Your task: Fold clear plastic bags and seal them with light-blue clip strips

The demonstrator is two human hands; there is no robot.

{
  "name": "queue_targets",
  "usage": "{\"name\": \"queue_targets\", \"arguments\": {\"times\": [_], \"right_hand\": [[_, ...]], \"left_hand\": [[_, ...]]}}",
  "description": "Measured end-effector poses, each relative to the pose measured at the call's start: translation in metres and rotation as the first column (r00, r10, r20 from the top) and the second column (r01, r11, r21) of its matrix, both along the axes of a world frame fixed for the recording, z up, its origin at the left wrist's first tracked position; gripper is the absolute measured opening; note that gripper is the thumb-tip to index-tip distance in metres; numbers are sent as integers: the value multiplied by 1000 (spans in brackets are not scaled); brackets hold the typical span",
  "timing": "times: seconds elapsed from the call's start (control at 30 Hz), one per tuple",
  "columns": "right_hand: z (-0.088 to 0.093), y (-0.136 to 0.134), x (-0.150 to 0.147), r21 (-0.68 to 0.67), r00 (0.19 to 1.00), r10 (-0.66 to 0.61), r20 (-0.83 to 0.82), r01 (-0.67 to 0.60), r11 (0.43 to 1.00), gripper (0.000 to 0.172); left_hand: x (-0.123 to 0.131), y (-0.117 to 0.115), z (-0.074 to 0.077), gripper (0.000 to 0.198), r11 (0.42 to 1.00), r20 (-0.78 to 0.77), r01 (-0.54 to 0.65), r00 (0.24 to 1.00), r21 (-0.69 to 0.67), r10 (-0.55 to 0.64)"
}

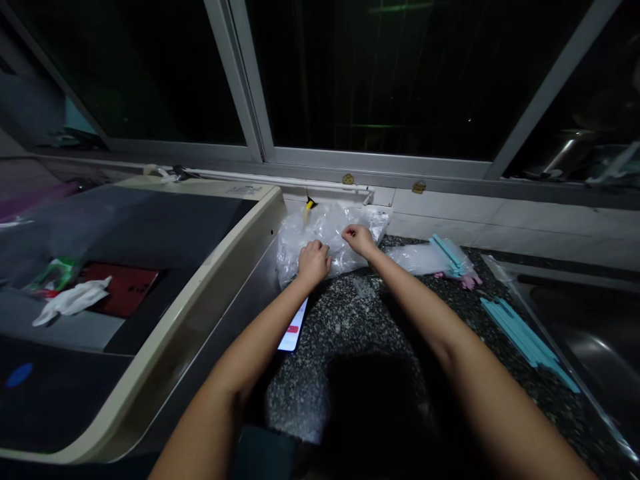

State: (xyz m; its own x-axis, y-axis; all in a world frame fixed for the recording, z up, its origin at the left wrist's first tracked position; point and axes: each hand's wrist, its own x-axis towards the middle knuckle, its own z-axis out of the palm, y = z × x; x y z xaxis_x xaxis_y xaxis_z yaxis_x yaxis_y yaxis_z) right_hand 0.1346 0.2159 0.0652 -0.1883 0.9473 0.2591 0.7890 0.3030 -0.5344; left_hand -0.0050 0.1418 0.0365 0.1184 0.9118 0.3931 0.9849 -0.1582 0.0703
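Observation:
A crumpled clear plastic bag (330, 223) lies on the speckled dark countertop (350, 327) against the tiled wall. On its near side my left hand (314, 262) is closed, with bent fingers pressed into the film. My right hand (358, 238) pinches at the bag's right part, thumb against forefinger; the exact bit of film between them is too small to see. Beneath my left forearm a lit phone (290, 337) is partly hidden. Right of my right hand lies another clear plastic bag (417, 259), with light-blue strips (449, 257) across its end.
More light-blue strips (530, 343) lie beside the metal sink (590, 333) at right. Small pink pieces (469, 282) sit near the second bag. A washing machine (200, 280) stands at left, carrying a red booklet (123, 287) and a white cloth (75, 300). Windows are behind.

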Motion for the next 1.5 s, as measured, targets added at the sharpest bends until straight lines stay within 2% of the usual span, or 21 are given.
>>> {"name": "queue_targets", "arguments": {"times": [0.1,0.2,0.3,0.4,0.5,0.6,0.67,0.77,0.87,0.97,1.07,1.17,1.23,1.33,1.43,1.5], "right_hand": [[10,-15,19,127,991,110,-79,-99,987,16],[17,-39,47,241,955,250,-162,-207,948,13],[19,-72,80,283,928,304,-217,-239,929,14],[16,-110,113,304,907,338,-252,-257,917,15],[7,-147,141,314,888,346,-305,-249,916,16],[-7,-182,161,266,891,309,-331,-226,937,16],[-19,-203,172,211,906,255,-338,-190,959,18],[-38,-228,187,131,918,172,-358,-134,982,19],[-55,-244,201,51,917,101,-386,-88,995,23],[-66,-255,212,-11,915,59,-399,-69,998,25],[-70,-264,218,-21,917,77,-391,-92,996,27],[-68,-269,219,-37,925,129,-358,-152,988,30],[-63,-267,220,-107,929,170,-329,-215,971,31],[-53,-252,222,-216,931,137,-338,-218,952,31],[-45,-223,218,-198,901,-13,-434,-81,977,34],[-43,-201,209,-185,872,-67,-486,-28,982,39]], "left_hand": [[3,-7,13,30,998,119,-6,993,60,-1],[3,-17,26,28,996,228,-35,974,85,15],[0,-31,34,29,985,322,-82,946,150,30],[-3,-47,34,37,949,447,-181,893,260,48],[3,-61,21,40,953,659,-208,752,222,10],[16,-74,-1,25,999,845,-34,535,42,-17],[26,-84,-16,25,997,904,75,428,-22,-12],[39,-97,-36,25,992,944,120,330,-48,6],[46,-104,-51,24,990,958,119,286,-71,34],[48,-107,-60,24,987,965,136,257,-91,54],[49,-109,-64,26,982,975,162,213,-98,62],[50,-111,-64,28,977,987,192,148,-92,64],[50,-113,-64,28,973,992,215,107,-87,65],[50,-116,-61,29,964,996,260,80,-60,40],[50,-119,-57,29,952,995,305,100,-33,3],[50,-119,-55,28,948,992,319,124,-19,-22]]}}
